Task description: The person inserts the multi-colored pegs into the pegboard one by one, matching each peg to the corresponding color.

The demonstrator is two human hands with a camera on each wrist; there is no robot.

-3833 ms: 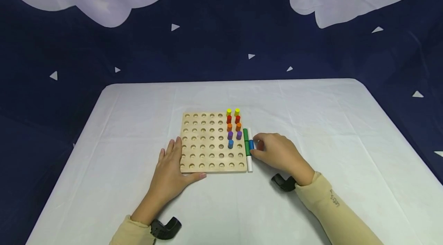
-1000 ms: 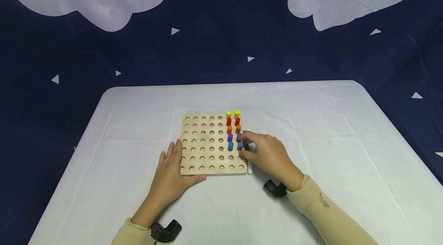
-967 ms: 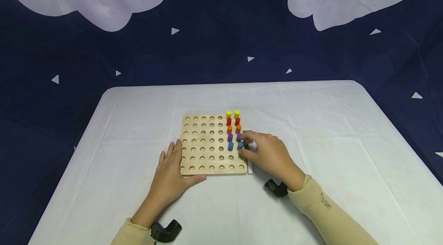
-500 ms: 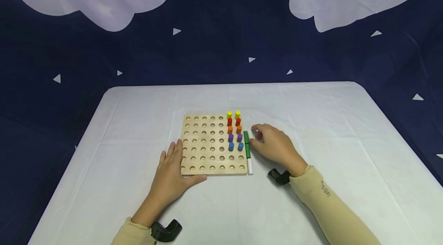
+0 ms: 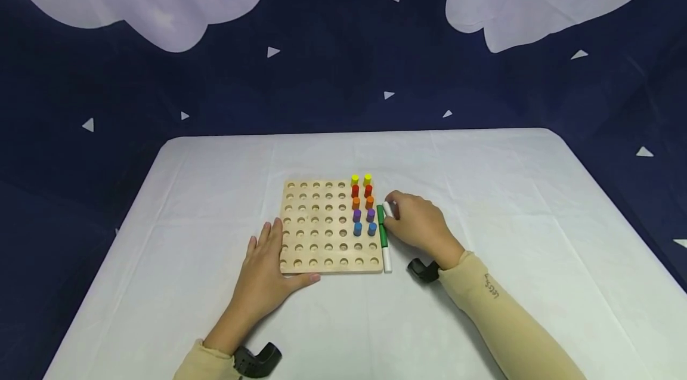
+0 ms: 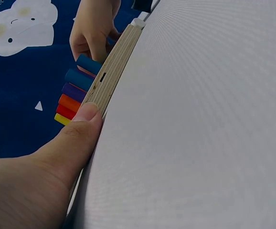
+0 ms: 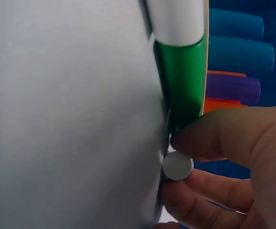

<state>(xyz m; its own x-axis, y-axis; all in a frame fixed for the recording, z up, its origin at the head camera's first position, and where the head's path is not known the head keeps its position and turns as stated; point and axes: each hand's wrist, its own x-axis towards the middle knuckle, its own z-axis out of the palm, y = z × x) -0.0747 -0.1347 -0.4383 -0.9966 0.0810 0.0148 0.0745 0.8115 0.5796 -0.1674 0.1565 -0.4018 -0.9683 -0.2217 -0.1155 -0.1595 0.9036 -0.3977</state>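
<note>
My left hand (image 5: 262, 281) lies at the near left corner of a wooden peg board (image 5: 322, 226). Its fingers stretch along the left side and its thumb (image 6: 83, 124) presses the front edge. Beside the board's right edge, my right hand (image 5: 421, 222) pinches a white peg (image 7: 177, 165) between thumb and fingertips, low at the table. Paired yellow pegs (image 5: 367, 179), red pegs (image 5: 368, 191), orange pegs (image 5: 370, 203), purple pegs (image 5: 371, 215) and blue pegs (image 5: 372, 229) stand upright in the two rightmost columns.
Two green pegs (image 5: 383, 235) lie end to end along the board's right edge. Another white peg (image 5: 387, 260) lies in line with them, nearer me. A white cloth covers the table (image 5: 214, 189); a dark blue backdrop (image 5: 322, 82) hangs behind.
The loose blue peg went into the right column beside the other blue peg. My right hand let it go, moved back right and took hold of the white peg. The left hand stayed put.
</note>
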